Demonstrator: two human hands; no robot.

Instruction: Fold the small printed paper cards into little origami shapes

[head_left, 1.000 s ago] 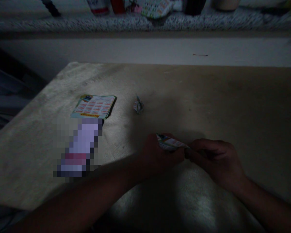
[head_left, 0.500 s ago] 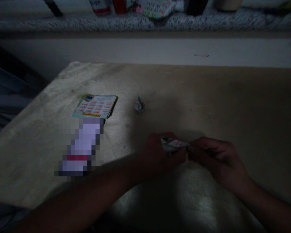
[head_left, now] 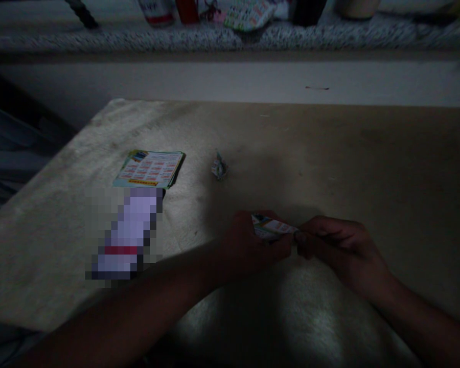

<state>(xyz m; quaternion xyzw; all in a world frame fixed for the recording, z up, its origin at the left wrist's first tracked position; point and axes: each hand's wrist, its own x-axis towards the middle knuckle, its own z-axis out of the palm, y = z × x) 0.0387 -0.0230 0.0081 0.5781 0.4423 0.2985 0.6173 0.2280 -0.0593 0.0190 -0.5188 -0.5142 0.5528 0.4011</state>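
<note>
Both hands meet low over the wooden table, pinching a small folded piece of printed paper. My left hand grips its left part with curled fingers. My right hand pinches its right end with thumb and fingertips. The light is dim and the paper's shape is hard to make out. A small finished-looking folded paper figure stands on the table beyond the hands.
A stack of printed paper sheets lies at the left of the table, with a blurred-out object just in front of it. A ledge at the back carries several containers and a printed packet.
The hands have stayed in place; the folded paper between them has shifted slightly as the fingers work it.
</note>
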